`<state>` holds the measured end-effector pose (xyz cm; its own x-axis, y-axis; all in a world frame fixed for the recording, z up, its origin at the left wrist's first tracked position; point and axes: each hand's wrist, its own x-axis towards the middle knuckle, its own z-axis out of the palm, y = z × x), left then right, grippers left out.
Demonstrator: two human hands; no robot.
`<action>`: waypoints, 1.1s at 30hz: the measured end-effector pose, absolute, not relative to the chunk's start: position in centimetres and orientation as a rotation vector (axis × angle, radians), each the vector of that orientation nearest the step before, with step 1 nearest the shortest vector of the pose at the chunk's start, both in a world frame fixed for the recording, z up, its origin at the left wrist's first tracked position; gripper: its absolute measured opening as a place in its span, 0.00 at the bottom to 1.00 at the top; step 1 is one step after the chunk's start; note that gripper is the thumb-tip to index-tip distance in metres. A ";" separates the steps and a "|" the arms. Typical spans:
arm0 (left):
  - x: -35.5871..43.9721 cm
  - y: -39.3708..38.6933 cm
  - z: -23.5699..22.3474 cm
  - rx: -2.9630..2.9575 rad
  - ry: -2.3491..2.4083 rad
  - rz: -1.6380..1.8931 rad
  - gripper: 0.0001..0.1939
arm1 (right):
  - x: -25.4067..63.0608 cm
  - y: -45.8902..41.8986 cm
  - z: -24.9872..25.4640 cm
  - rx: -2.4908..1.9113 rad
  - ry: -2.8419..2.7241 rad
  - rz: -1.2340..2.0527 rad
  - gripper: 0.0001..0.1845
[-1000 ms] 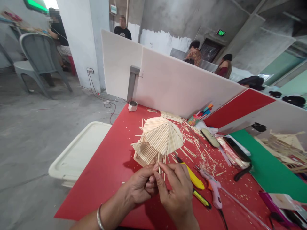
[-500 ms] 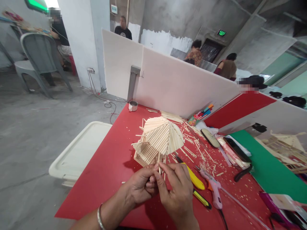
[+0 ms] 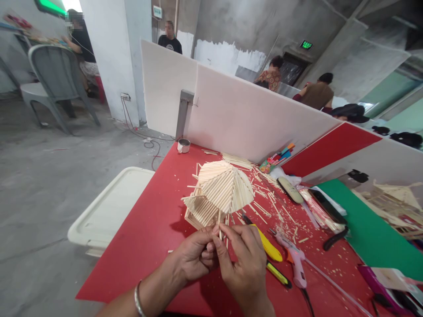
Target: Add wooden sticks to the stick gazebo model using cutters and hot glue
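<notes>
Both my hands meet at the near side of a small model pavilion (image 3: 221, 187) built of thin wooden sticks. Its roof panels are rows of sticks fanning down from a peak. My left hand (image 3: 198, 255) pinches a wooden stick (image 3: 220, 233) between thumb and fingertip. On the same stick, the thumb and index finger of my right hand (image 3: 243, 264) are closed too. The stick stands roughly upright against the roof's lower edge; whether it is fixed there I cannot tell. A yellow-handled tool (image 3: 271, 246) and a yellow cutter knife (image 3: 278, 274) lie just right of my right hand.
A pink glue gun (image 3: 297, 266) with its cord lies on the red tabletop (image 3: 148, 233). Loose sticks (image 3: 261, 211) and scraps surround the model. A metal cup (image 3: 183, 146) stands at the far corner, before a white partition (image 3: 251, 110). A pale lidded bin (image 3: 109, 211) is at left.
My hands, the stick and the model stay practically still. Behind the partition, people have shifted slightly, and the seated person at far left has raised a hand.
</notes>
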<state>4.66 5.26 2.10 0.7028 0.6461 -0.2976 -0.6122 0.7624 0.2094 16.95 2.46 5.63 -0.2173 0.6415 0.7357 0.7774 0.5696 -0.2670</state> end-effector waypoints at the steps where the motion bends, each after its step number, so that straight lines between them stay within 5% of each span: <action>1: 4.7 5.3 2.1 0.093 0.374 0.700 0.18 | 16.9 2.4 5.6 -1.143 -1.938 -0.202 0.12; 33: 4.7 5.3 2.2 0.070 0.405 0.698 0.17 | 17.0 2.4 5.7 -1.141 -1.947 -0.220 0.12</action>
<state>4.66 5.25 2.24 0.6920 0.6374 -0.3390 -0.6108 0.7672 0.1959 16.97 2.45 5.70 -0.2257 0.6348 0.7390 0.7835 0.5690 -0.2495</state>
